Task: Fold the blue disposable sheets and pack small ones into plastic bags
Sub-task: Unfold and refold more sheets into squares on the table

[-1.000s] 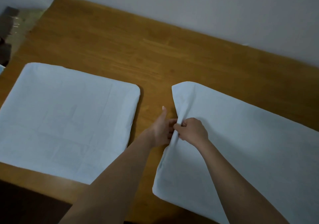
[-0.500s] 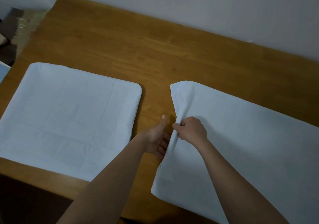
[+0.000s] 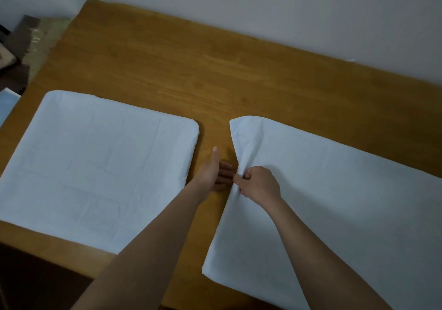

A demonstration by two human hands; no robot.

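Two pale blue disposable sheets lie on a wooden table [image 3: 215, 70]. A folded, square stack of sheet [image 3: 95, 166] rests flat on the left. On the right a larger sheet [image 3: 346, 202] is spread out and runs off the frame. My right hand [image 3: 258, 184] pinches the left edge of this right sheet and bunches it up a little. Beside that edge my left hand [image 3: 216, 171] is open, thumb pointing away from me, its fingertips against the sheet's edge near the right hand.
A bare strip of table runs between the two sheets. The pale wall stands right behind the table's far edge. Dark clutter and a plastic-wrapped item [image 3: 40, 44] lie beyond the table's left side. The near table edge is at the bottom left.
My left hand let go of the sheet edge, pulled back and opened, then came forward again to the edge. My right hand kept its pinch on the sheet.
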